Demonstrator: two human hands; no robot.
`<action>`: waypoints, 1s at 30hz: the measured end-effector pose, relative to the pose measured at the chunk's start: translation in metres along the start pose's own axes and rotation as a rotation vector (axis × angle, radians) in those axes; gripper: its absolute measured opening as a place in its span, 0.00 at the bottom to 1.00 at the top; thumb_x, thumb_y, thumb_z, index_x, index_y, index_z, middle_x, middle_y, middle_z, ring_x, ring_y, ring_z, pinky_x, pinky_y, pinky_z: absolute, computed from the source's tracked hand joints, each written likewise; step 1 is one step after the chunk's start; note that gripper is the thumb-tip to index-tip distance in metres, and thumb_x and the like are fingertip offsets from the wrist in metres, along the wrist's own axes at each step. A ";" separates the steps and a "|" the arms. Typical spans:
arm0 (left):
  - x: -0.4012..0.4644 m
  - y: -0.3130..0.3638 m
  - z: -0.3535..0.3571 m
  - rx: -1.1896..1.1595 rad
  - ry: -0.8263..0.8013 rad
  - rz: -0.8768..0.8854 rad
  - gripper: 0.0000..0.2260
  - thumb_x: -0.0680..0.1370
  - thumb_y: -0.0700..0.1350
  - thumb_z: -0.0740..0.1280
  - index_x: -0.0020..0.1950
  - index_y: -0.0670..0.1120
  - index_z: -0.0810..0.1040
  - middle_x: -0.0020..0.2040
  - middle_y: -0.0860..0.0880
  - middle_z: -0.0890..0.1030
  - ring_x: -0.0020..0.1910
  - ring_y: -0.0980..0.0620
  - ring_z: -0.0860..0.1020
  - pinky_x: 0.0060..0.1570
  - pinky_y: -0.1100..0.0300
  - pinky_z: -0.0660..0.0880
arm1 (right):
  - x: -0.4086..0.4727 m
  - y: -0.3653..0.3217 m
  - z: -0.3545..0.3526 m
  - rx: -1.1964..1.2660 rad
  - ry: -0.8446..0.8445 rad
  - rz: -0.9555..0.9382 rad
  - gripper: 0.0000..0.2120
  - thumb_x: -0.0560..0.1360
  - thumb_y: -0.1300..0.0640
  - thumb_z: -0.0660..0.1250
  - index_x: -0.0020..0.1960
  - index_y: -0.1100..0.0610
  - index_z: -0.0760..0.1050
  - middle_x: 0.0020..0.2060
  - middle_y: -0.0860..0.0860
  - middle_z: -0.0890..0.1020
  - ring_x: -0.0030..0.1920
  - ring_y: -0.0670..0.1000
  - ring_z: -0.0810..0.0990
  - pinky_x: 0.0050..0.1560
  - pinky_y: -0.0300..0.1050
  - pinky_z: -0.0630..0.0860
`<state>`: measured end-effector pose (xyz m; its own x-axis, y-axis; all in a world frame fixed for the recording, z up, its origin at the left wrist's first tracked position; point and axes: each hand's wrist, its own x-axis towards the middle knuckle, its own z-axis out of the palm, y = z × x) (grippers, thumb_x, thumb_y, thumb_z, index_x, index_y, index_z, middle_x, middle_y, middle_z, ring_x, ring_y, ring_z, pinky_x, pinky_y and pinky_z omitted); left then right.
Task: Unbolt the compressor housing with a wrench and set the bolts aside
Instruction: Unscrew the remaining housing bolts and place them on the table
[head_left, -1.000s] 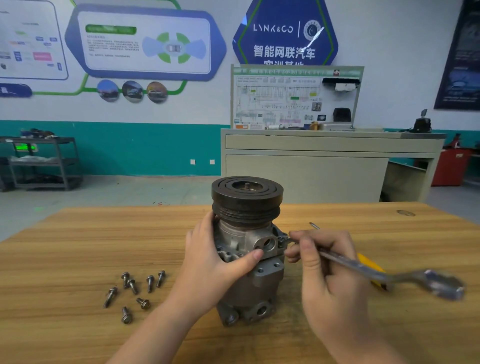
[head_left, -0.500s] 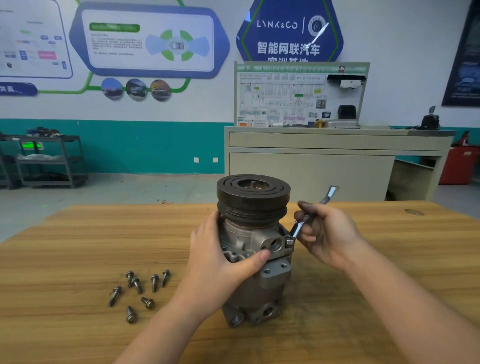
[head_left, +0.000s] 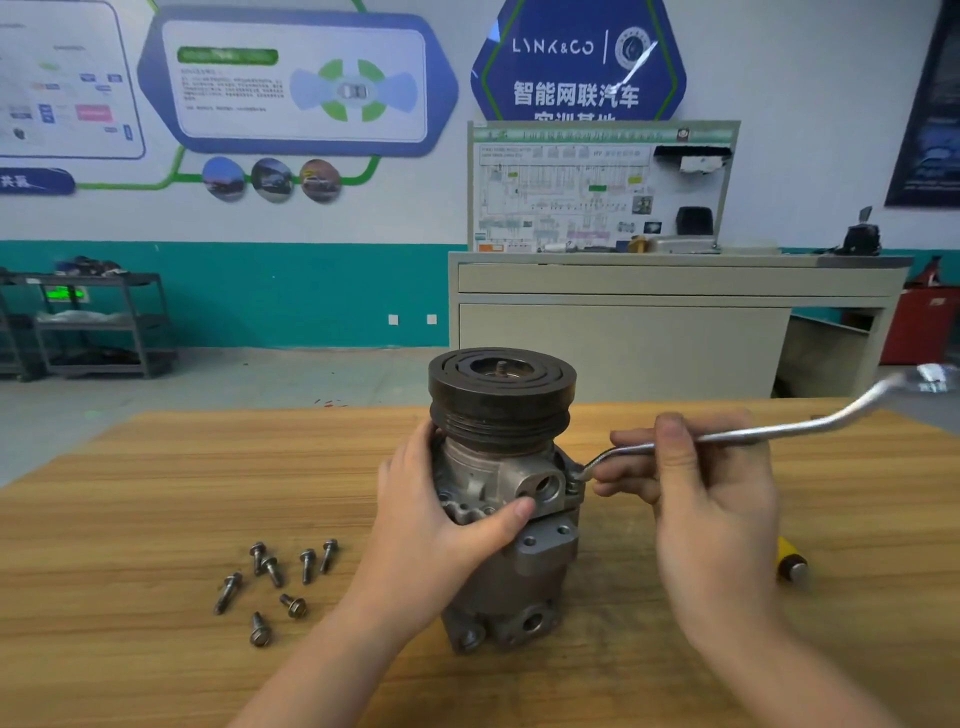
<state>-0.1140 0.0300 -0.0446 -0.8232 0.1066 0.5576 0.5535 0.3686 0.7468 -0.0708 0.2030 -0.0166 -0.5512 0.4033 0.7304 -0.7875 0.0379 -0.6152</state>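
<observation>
The grey metal compressor stands upright on the wooden table, its dark pulley on top. My left hand grips the housing from the left, thumb across its front. My right hand holds the silver wrench near its head. The wrench head sits on a bolt at the housing's right side, and the handle points right and away. Several removed bolts lie loose on the table, left of the compressor.
A yellow-handled tool lies on the table, partly behind my right hand. Beyond the table stand a beige workbench with a display board and a dark shelf cart at far left.
The wrench handle has swung from pointing away behind my right hand round to the right. One second ago it pointed right and toward me. My left hand has kept its grip on the housing.
</observation>
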 end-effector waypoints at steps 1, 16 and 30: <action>0.000 0.000 0.000 -0.006 -0.005 -0.002 0.42 0.61 0.68 0.73 0.71 0.57 0.65 0.64 0.59 0.73 0.66 0.55 0.69 0.66 0.49 0.71 | -0.005 0.001 0.000 -0.049 -0.039 -0.087 0.06 0.78 0.46 0.62 0.46 0.48 0.70 0.39 0.53 0.83 0.32 0.53 0.84 0.33 0.44 0.81; -0.001 0.000 -0.001 0.016 -0.004 -0.005 0.36 0.59 0.70 0.70 0.64 0.70 0.61 0.58 0.73 0.68 0.63 0.70 0.63 0.57 0.68 0.66 | 0.033 0.034 0.012 0.293 0.328 0.647 0.09 0.81 0.65 0.51 0.43 0.58 0.64 0.25 0.56 0.73 0.15 0.46 0.62 0.18 0.32 0.58; 0.001 0.000 -0.005 -0.020 -0.043 -0.012 0.36 0.58 0.69 0.72 0.63 0.68 0.63 0.59 0.68 0.69 0.63 0.68 0.64 0.58 0.65 0.67 | 0.044 0.022 -0.024 -0.051 -0.623 0.637 0.12 0.57 0.54 0.76 0.40 0.53 0.82 0.20 0.53 0.69 0.15 0.45 0.62 0.16 0.29 0.58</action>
<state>-0.1141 0.0255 -0.0424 -0.8344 0.1418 0.5326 0.5454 0.3521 0.7607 -0.1060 0.2431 -0.0056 -0.9417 -0.2074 0.2650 -0.2755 0.0229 -0.9610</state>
